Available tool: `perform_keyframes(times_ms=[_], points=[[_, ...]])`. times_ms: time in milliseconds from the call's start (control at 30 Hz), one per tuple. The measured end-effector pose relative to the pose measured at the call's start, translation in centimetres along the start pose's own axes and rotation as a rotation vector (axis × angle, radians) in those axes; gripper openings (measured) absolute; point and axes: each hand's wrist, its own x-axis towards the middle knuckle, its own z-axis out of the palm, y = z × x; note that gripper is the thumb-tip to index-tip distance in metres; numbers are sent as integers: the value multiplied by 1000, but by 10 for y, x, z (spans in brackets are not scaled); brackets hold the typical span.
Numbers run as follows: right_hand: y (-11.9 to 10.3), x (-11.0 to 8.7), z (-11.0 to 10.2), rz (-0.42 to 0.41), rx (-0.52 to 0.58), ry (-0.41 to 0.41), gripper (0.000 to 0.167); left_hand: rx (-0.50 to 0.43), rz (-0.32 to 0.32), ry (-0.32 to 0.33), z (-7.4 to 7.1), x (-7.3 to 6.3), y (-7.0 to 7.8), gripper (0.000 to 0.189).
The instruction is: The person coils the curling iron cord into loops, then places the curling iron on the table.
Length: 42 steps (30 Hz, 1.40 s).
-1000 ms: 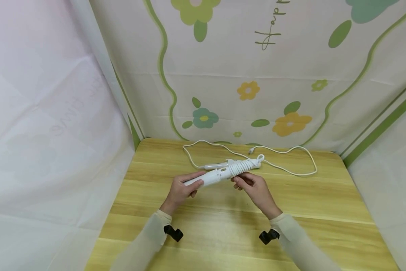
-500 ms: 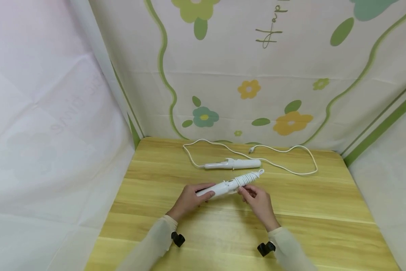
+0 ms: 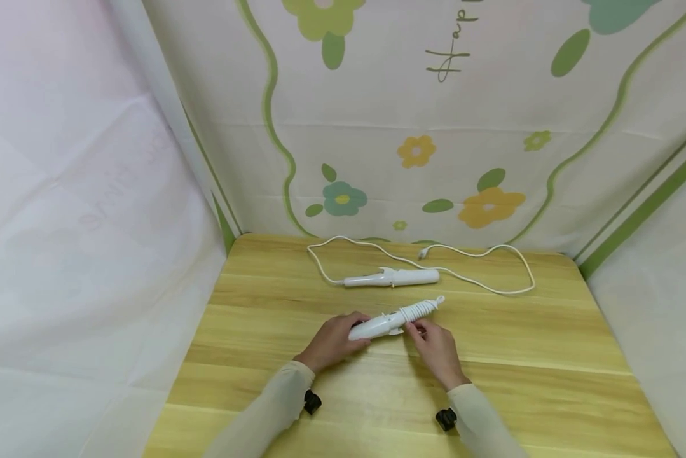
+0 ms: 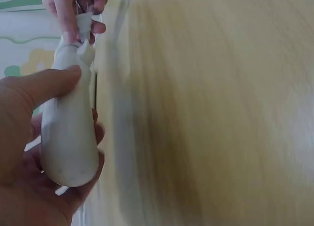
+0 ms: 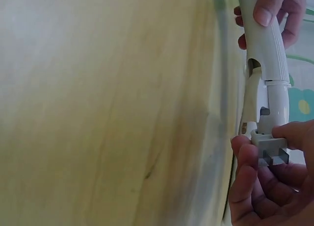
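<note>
My left hand (image 3: pixel 334 340) grips the thick end of a white curling iron (image 4: pixel 71 133), thumb on top and fingers beneath. White cord (image 3: pixel 418 310) is wound in coils round the iron's other end, finishing in a small loop at the tip. At the coils, my right hand (image 3: pixel 436 350) pinches the cord's two-pronged plug (image 5: pixel 271 148) between thumb and fingers, prongs pointing out of the grip. The plug sits close beside the iron's body. Behind the hands, a second white curling iron (image 3: pixel 414 277) lies on the wooden table (image 3: pixel 548 356).
The second iron's cord (image 3: pixel 517 292) runs loose across the back of the table, its own plug (image 3: pixel 423 253) near the rear edge. A flower-printed cloth (image 3: pixel 377 178) hangs behind the table, and pale cloth walls (image 3: pixel 91 254) stand at the sides.
Both hands have drawn the wrapped curling iron down toward the person and slightly right, off the second iron it overlapped. The grip on the iron and the second iron's place stay the same.
</note>
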Motion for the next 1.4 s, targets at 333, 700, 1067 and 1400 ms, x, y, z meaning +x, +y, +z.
perform_keyframes(times_ms=[333,700,1067,1400], points=[[9,5,14,-26,-97,11,17,49,-22,-13,8,6,0,43],[7,2,12,-29,-222,76,21,59,-5,-32,8,11,-1,49],[15,-2,8,17,-155,42,30,44,-22,-39,5,10,-2,60],[27,6,-10,64,-76,75,37,66,-45,81,-34,44,-5,52]])
